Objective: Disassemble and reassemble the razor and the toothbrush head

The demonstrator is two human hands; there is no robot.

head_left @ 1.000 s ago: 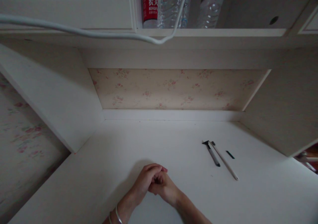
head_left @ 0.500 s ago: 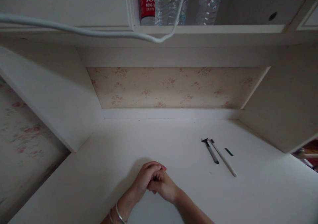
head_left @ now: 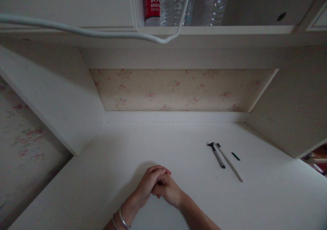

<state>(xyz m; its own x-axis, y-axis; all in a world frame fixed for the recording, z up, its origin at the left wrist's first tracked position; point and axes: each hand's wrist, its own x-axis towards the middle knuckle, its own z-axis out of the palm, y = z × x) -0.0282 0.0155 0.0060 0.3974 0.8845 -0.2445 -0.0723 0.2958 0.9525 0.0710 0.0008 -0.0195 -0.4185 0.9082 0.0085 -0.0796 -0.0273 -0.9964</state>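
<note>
My left hand (head_left: 149,182) and my right hand (head_left: 167,190) rest clasped together on the white desk (head_left: 178,145), near its front edge. The left fingers curl over the right hand, and nothing shows between them. Silver bangles (head_left: 120,219) circle my left wrist. To the right, out of reach of both hands, lie a dark razor-like tool (head_left: 216,154), a long white pen (head_left: 231,163) and a small dark cap (head_left: 235,156).
White side panels wall the desk on the left (head_left: 51,97) and right (head_left: 293,104), with floral wallpaper (head_left: 178,90) behind. A shelf above holds water bottles (head_left: 176,5). A white cable (head_left: 89,32) sags across the top.
The view has shifted slightly; my clasped hands stay still on the desk.
</note>
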